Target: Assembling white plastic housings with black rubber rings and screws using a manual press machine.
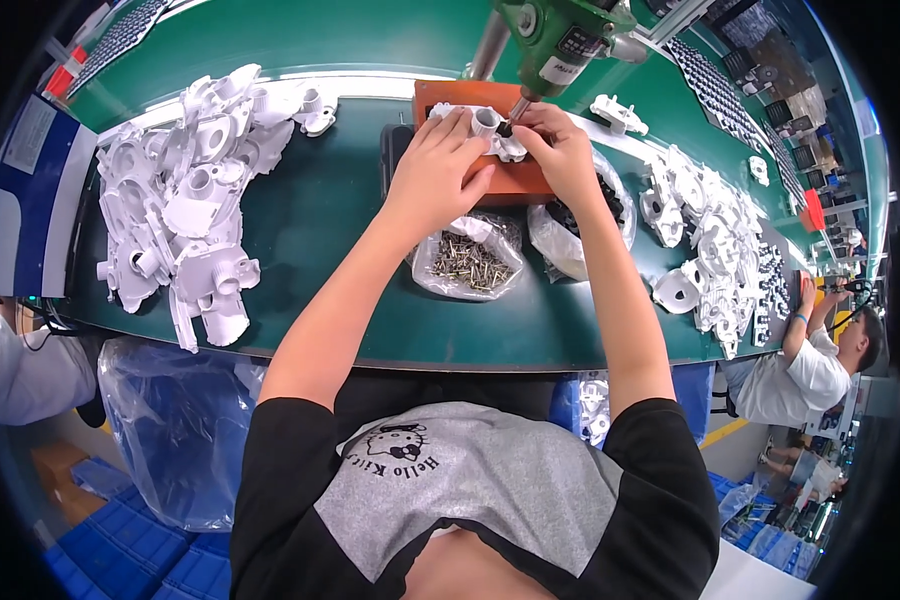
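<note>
A white plastic part point(485, 121) with a round upright tube lies on an orange block point(520, 181) under a green machine head point(562, 48). My left hand point(438, 165) rests over the left side of that part, its fingers on it and the thumb toward the front, holding it. At its right end, my right hand point(562, 150) pinches at a small black part point(505, 129) by the tube, close to the machine's thin metal tip point(519, 108). My fingers partly hide the small black part.
A clear bag of metal screws point(470, 264) and another bag point(558, 242) with dark pieces stand before the block. White parts are heaped at left point(195, 190) and right point(715, 245). A white part point(620, 115) lies behind my right hand. A co-worker point(800, 365) sits at far right.
</note>
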Tool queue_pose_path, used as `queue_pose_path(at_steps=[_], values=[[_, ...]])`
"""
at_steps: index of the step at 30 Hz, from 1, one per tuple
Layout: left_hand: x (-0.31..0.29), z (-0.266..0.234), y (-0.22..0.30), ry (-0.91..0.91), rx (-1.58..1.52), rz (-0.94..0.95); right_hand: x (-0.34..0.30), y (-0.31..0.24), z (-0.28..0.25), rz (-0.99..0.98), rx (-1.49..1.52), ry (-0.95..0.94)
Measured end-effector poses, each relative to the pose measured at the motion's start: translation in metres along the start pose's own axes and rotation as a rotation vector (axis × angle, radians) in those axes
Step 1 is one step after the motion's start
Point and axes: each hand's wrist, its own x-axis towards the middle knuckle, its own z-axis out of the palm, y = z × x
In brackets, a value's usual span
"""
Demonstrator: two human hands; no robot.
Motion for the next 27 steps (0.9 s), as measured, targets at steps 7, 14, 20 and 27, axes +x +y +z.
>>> queue_pose_path(at_steps=[7,14,20,27], values=[[0.002,-0.001,0.001,-0.009,0.011,0.013,-0.012,-0.005,0.004,-0.250,-0.381,0.015],[0.003,0.002,0.003,0.034,0.044,0.041,-0.025,-0.001,0.006,-0.348,-0.685,0.083],[0.000,0.000,-0.004,0.016,0.077,0.039,-0.027,0.008,-0.007,-0.396,-0.510,0.039],[0.015,0.006,0.011,-0.009,0.006,0.070,0.187,0.001,-0.216,-0.310,0.153,0.443]])
